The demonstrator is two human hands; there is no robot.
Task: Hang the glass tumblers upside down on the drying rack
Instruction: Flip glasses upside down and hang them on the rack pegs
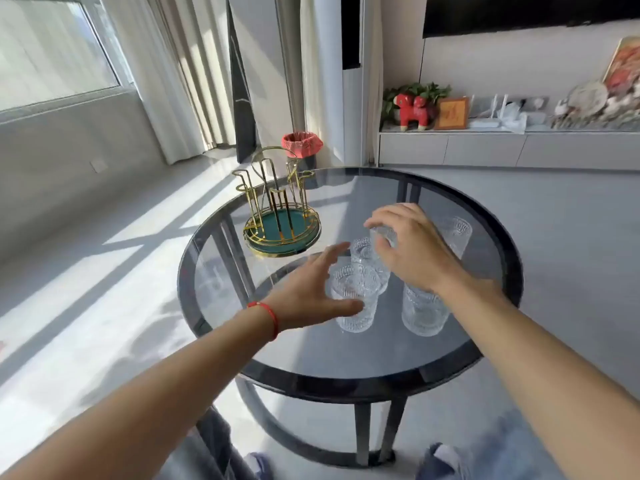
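Several ribbed glass tumblers stand upright on the round glass table. My left hand is open with fingers spread, its thumb beside the nearest tumbler. My right hand curls from above around the rim of a tumbler further back, thumb on one side and fingers on the other. Another tumbler stands between the two hands. One tumbler sits under my right wrist and one stands beyond my right hand. The gold wire drying rack with its green tray stands at the table's far left, with no glasses on its prongs.
A bin with a red liner stands on the floor behind the rack. A low cabinet with ornaments runs along the right wall. My feet show below the table's near edge.
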